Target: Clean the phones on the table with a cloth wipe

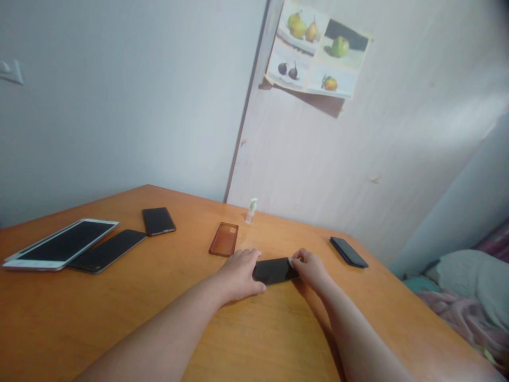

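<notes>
A black smartphone [276,270] lies sideways on the wooden table, its dark, shiny face up. My left hand [240,276] holds the phone's left end, thumb along the near edge and fingers at the far edge. Over its right end, my right hand [312,269] is closed in a pinch on a small white piece of material [291,261], which touches the screen; most of it is hidden by the fingers. Beyond my left hand lies a brown translucent phone case [225,239]. A small clear spray bottle [250,211] stands upright behind the case.
On the left of the table [159,318] are a white tablet [63,244], a large black phone [109,251] partly against it, and a smaller dark phone [158,220]. Another phone in a dark blue case [348,251] lies near the right edge. Walls close off the back.
</notes>
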`<state>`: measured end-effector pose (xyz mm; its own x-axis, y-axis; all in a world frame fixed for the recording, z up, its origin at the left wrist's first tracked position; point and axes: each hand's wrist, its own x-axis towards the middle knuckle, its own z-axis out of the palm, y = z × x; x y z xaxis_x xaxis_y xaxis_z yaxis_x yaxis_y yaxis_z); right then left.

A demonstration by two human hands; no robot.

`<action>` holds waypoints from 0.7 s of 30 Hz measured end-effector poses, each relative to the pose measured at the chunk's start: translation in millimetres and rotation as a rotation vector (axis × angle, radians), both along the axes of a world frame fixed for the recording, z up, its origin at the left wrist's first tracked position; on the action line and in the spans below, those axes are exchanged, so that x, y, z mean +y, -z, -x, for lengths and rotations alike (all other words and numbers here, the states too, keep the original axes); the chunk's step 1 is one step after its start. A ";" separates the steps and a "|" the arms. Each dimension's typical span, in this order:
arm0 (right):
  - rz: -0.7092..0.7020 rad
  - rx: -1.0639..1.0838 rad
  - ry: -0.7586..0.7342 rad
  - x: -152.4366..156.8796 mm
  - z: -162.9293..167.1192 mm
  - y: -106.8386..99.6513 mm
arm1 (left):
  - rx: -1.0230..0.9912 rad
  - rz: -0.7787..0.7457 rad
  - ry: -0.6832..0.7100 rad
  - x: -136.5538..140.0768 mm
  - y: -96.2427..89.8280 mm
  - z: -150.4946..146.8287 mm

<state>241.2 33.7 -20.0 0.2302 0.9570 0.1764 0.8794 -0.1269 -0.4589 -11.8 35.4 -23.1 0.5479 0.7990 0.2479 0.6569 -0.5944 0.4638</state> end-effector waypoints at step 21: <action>0.040 -0.430 -0.039 -11.4 21.1 -16.4 | 0.061 0.020 -0.021 0.3 -7.2 4.2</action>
